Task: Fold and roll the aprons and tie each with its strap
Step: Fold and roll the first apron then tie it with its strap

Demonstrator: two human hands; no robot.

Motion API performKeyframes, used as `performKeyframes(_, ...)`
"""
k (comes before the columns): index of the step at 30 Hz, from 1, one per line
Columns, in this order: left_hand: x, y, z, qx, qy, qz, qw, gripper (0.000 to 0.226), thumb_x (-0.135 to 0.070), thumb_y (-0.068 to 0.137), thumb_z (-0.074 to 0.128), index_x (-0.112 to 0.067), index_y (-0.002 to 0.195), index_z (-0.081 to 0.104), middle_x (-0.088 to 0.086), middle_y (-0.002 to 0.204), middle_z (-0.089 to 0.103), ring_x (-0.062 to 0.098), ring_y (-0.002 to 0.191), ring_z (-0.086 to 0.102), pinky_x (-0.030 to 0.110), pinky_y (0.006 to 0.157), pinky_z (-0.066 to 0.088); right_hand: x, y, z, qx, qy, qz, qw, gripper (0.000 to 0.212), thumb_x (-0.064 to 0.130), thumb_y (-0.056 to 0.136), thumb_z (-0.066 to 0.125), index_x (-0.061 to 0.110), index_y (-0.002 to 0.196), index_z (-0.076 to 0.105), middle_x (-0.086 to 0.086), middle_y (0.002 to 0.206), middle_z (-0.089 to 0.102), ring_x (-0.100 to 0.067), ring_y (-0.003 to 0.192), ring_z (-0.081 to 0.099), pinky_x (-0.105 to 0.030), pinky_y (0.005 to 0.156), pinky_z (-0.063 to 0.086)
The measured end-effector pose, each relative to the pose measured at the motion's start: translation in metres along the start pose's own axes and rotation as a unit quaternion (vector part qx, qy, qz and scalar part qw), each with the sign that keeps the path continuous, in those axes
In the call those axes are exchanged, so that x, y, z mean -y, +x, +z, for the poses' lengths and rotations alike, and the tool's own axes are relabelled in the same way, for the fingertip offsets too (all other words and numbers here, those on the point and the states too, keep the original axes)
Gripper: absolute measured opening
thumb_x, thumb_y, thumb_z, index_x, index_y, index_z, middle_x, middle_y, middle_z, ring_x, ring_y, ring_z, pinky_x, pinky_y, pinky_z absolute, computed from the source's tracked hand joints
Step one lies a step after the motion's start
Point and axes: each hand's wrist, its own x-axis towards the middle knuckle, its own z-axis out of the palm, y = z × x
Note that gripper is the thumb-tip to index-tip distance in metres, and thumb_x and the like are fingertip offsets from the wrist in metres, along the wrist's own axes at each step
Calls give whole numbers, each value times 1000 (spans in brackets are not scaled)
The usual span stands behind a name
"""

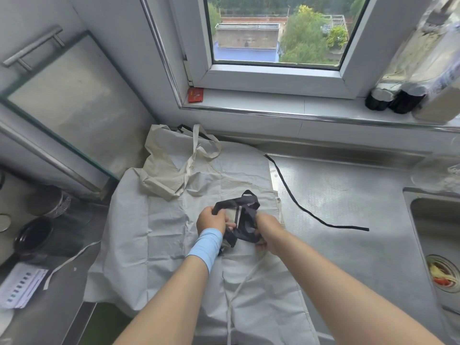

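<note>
A small rolled apron bundle (235, 216), pale with dark stripes, sits between both hands at the centre of the counter. Dark straps (245, 204) wrap and loop around it. My left hand (211, 219), with a blue band on its wrist, grips the bundle's left end. My right hand (267, 231) holds the dark strap on the bundle's right side, fingers hidden underneath. A large pale grey apron (154, 232) lies spread flat beneath them, its thin ties trailing toward me. A crumpled beige apron (161, 168) rests at the far left of it.
A loose black strap (302, 207) snakes across the steel counter (348, 207) to the right. A sink (438, 227) with food scraps in its drain is at the far right. Dark bottles (393, 98) stand on the windowsill. A dark pan (33, 235) and papers (20, 287) are at left.
</note>
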Motion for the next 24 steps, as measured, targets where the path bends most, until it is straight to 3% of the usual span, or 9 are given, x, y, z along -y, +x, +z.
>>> performKeyframes(3, -3, -4, -4, -21, 98, 15, 995, 10, -22, 85, 61, -12, 88, 59, -5, 63, 66, 11, 44, 64, 13, 45, 46, -1, 1, -1, -32, 117, 0, 993, 25, 27, 82, 54, 9, 93, 67, -14, 76, 65, -27, 64, 59, -27, 53, 44)
performKeyframes(5, -3, -3, -6, -24, 144, 16, 989, 13, -27, 85, 62, -14, 87, 61, -3, 68, 68, 14, 51, 67, 15, 47, 44, -6, 2, -6, -76, 213, -16, 974, 20, 22, 85, 57, 3, 83, 63, -10, 68, 60, -25, 59, 55, -31, 57, 45)
performKeyframes(7, -6, 1, -6, -14, 214, 18, 977, 18, -29, 85, 59, -12, 84, 64, 5, 74, 72, 23, 70, 70, 22, 59, 47, -8, 2, -13, -81, 349, -21, 933, 23, 15, 93, 48, 10, 71, 50, -8, 61, 53, -23, 53, 50, -34, 61, 49)
performKeyframes(10, -12, 7, -2, -8, 319, 21, 947, 23, -28, 85, 58, -6, 87, 64, 7, 80, 62, 28, 74, 56, 28, 65, 43, -9, 6, -27, -83, 453, -33, 887, 20, 3, 90, 34, 12, 74, 42, -10, 61, 43, -23, 51, 43, -35, 57, 47)
performKeyframes(13, -16, 13, 2, 15, 414, 25, 910, 24, -33, 88, 59, -9, 88, 61, 6, 87, 61, 27, 79, 55, 30, 67, 44, -9, 5, -40, -93, 408, -24, 908, 18, 6, 84, 31, 16, 74, 42, -4, 55, 35, -19, 46, 32, -27, 52, 38)
performKeyframes(16, -17, 21, 4, 35, 457, 13, 889, 45, -45, 89, 59, -8, 115, 62, 11, 127, 51, 31, 110, 56, 37, 88, 48, -7, -2, -50, -76, 367, -18, 927, 18, 19, 85, 36, 19, 67, 38, 0, 50, 31, -18, 42, 27, -23, 47, 34)
performKeyframes(19, -13, 25, 4, 57, 475, 24, 878, 49, -46, 86, 58, -10, 120, 60, 12, 129, 51, 33, 115, 53, 39, 95, 47, -10, -5, -59, -103, 324, -10, 940, 18, 13, 91, 36, 15, 73, 42, -3, 56, 32, -18, 41, 29, -24, 42, 41)
performKeyframes(21, -9, 25, 1, 80, 438, 49, 894, 46, -45, 85, 59, -11, 116, 57, 10, 119, 58, 33, 108, 57, 37, 93, 46, -10, -6, -66, -106, 321, -8, 941, 17, 12, 93, 36, 14, 80, 46, -3, 59, 33, -19, 45, 29, -26, 47, 42)
performKeyframes(24, -11, 22, -13, 119, 282, 108, 946, 34, -32, 90, 63, -9, 113, 55, 6, 104, 62, 23, 92, 58, 26, 78, 42, -14, 0, -75, -105, 309, 8, 945, 19, 9, 95, 36, 14, 83, 50, -2, 61, 36, -18, 48, 32, -29, 55, 44)
